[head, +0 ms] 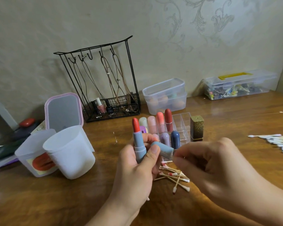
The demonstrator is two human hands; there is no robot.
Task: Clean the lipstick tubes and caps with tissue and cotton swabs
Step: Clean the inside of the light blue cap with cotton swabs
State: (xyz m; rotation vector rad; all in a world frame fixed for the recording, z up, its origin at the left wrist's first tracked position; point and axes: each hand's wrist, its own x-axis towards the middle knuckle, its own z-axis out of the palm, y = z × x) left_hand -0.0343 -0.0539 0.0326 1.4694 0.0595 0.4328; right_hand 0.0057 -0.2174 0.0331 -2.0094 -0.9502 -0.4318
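Note:
My left hand (134,170) grips an upright blue-grey lipstick tube (138,144) with its red stick extended, and also pinches the matching blue-grey cap (163,150) lying sideways, mouth to the right. My right hand (207,167) is blurred, its fingers pinched together at the cap's mouth; a cotton swab in them cannot be made out. Used, red-stained swabs (175,176) lie in a heap on the table under my hands. Clean swabs (278,141) lie at the right edge.
A clear organiser (181,123) holds several capped lipsticks behind my hands, with a gold glitter lipstick (197,128) beside it. Two white plastic cups (69,152) stand left. A pink mirror (64,110), black wire rack (104,82) and clear boxes (165,97) line the wall.

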